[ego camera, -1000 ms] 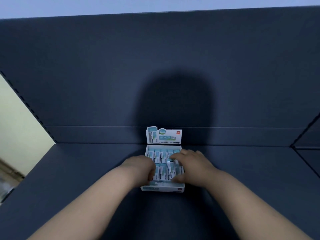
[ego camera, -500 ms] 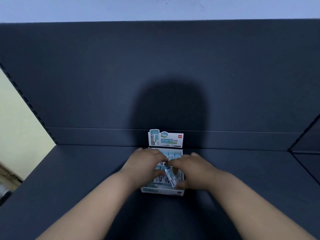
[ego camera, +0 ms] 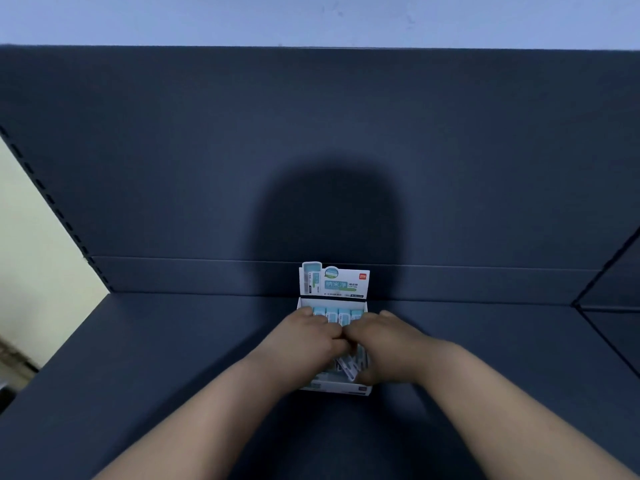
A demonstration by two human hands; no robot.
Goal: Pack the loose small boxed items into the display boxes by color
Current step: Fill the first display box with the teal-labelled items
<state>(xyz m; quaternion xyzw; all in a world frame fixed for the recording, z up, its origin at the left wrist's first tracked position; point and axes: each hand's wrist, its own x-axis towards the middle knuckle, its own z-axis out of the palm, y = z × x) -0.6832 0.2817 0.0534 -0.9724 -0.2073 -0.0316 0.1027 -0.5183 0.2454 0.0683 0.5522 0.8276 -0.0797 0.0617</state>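
White-teal cardboard display box [ego camera: 333,285] braced against back of dark blue shelf [ego camera: 156,358]. Right hand [ego camera: 388,344] pinches tilted teal small boxed item [ego camera: 347,370] over front row, likely wedging it in. Left hand [ego camera: 308,337] curled over packed teal items [ego camera: 332,315], grip unclear.

The shelf [ego camera: 173,358] under your arms looks like painted sheet metal: dark blue-grey, smooth and matt, with no glare anywhere. The back panel [ego camera: 207,150] at 12 o'clock has the same flat, dull coat. The display box [ego camera: 334,285] is thin printed card, white and teal, and its upright header has a faint satin sheen. The small boxes [ego camera: 331,313] inside it look like smooth printed paper or card, pale blue and white. The tilted small box [ego camera: 348,368] at 6 o'clock of them is too blurred to judge its finish. Your left hand [ego camera: 308,337] and right hand [ego camera: 384,344] are bare, matt skin. The wall [ego camera: 311,19] above is smooth and matt.
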